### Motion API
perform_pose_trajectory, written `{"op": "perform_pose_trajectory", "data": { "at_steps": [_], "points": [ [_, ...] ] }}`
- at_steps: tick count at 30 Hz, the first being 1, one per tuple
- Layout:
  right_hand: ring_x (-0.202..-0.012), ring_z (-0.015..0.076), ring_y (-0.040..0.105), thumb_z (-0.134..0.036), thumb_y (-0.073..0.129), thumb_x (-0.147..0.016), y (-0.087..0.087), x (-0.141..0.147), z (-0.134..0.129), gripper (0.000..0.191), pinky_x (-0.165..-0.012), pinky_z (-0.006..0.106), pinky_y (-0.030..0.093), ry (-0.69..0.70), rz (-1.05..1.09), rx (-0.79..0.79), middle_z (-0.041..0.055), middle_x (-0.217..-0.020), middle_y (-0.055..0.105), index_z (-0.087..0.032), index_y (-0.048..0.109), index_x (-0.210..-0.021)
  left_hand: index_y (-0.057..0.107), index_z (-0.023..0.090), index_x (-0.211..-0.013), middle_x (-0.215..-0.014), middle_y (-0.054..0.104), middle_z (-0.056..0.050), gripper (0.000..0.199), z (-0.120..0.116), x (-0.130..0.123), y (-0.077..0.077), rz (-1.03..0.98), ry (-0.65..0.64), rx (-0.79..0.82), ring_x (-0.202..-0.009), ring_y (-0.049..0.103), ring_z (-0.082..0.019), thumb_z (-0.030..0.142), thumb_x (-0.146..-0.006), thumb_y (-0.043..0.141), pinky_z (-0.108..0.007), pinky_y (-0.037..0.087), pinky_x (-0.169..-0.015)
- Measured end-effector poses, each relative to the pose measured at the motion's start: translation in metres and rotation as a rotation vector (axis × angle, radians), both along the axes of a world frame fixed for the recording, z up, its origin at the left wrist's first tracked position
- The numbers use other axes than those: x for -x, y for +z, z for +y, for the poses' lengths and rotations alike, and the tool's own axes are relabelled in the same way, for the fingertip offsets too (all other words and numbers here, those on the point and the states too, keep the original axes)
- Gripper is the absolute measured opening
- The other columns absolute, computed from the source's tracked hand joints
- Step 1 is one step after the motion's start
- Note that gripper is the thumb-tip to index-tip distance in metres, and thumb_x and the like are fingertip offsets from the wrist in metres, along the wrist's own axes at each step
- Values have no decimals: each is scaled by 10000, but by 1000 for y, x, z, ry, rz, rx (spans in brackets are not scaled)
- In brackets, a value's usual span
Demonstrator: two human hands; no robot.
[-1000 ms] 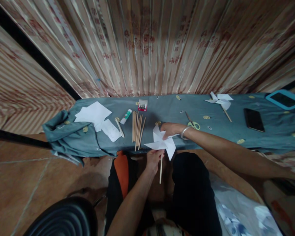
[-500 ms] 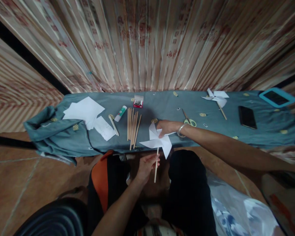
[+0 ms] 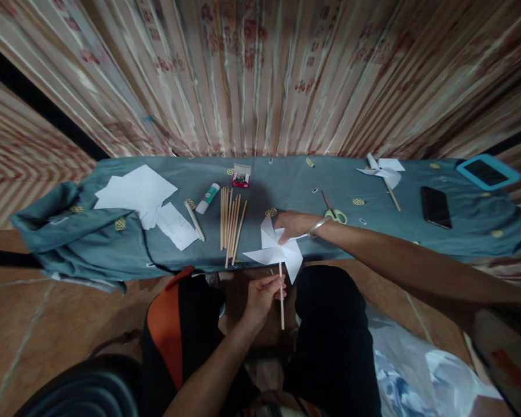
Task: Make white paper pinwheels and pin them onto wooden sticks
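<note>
A white paper pinwheel is at the table's front edge, its pointed blades spread. My right hand, with a bracelet at the wrist, is closed on it, the thumb pressing near its centre. Below, my left hand pinches the thin wooden stick that runs down from under the pinwheel. The stick's upper end is hidden behind the paper. Several loose wooden sticks lie just left of the pinwheel. Behind them stands an open red box of small dark pieces. Green-handled scissors rest beyond my right wrist.
On the left of the cloth-covered table are white paper sheets, a pale pen-like stick and a glue stick. Another pinwheel, a black phone and a blue-framed tablet lie on the right.
The held stick has swung slightly, its lower end now farther right. Both hands keep their hold. The view has shifted a little, so the left-side items appear farther left.
</note>
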State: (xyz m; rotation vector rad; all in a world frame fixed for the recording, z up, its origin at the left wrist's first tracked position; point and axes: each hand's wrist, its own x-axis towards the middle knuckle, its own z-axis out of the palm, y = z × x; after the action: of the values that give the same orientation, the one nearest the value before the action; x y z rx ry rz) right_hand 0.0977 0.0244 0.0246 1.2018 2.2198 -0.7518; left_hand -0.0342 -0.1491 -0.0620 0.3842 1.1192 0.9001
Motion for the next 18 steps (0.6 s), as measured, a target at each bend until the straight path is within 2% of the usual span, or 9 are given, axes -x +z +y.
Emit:
{"op": "perform_pose_trajectory", "data": {
  "at_steps": [8, 18],
  "points": [
    [-912, 226, 659, -308, 742, -733, -4, 1, 4, 342, -719, 253, 428, 34, -9, 8, 77, -1004, 746, -145, 758, -1034, 789, 131, -750, -621, 704, -58, 353, 0, -5, -2, -20, -14, 24, -480, 601, -112, 362, -504, 892, -232, 465, -512],
    [-915, 221, 652, -292, 740, -732, 0, 5, 5, 323, -723, 253, 429, 47, -29, 19, 72, -1006, 746, -145, 758, -1020, 783, 137, -711, -597, 683, -52, 291, 6, 16, 3, 39, -13, 18, -476, 544, -87, 338, -521, 874, -215, 431, -496]
  ]
}}
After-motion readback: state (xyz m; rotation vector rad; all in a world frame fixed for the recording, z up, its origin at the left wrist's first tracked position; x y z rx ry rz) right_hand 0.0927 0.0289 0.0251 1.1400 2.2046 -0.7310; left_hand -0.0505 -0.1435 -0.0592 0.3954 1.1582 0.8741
